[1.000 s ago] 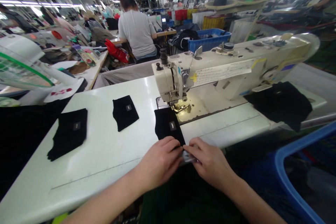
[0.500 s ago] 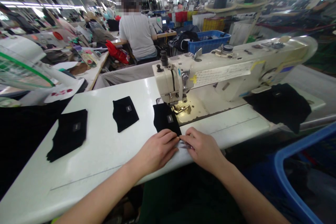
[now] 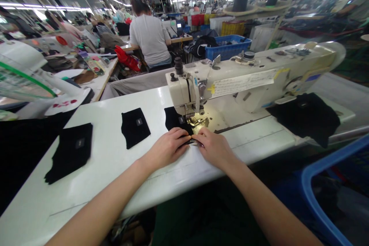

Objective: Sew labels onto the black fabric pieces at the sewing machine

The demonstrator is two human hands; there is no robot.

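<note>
- While the left hand [image 3: 168, 146] and the right hand [image 3: 215, 147] met over the bench [image 3: 152, 196], their fingers pinched the near edge of a black piece [image 3: 171, 119], tips almost touching; a shiny item [image 3: 196, 143] showed beneath the right hand, too blurred to name.
- From that grip, the black piece lay flat towards eleven o'clock, its right side reaching under the head of the sewing machine [image 3: 180, 93] at twelve.
- It looked soft, light and limp, likelier to pucker or skew than break; its small label [image 3: 181, 120] was perhaps stiffer.
- That near edge seemed the best hold, keeping fingers clear of the needle area.
- Farther off, a similar piece [image 3: 131, 130] lay towards ten o'clock, a larger piece [image 3: 66, 153] towards nine.
</note>
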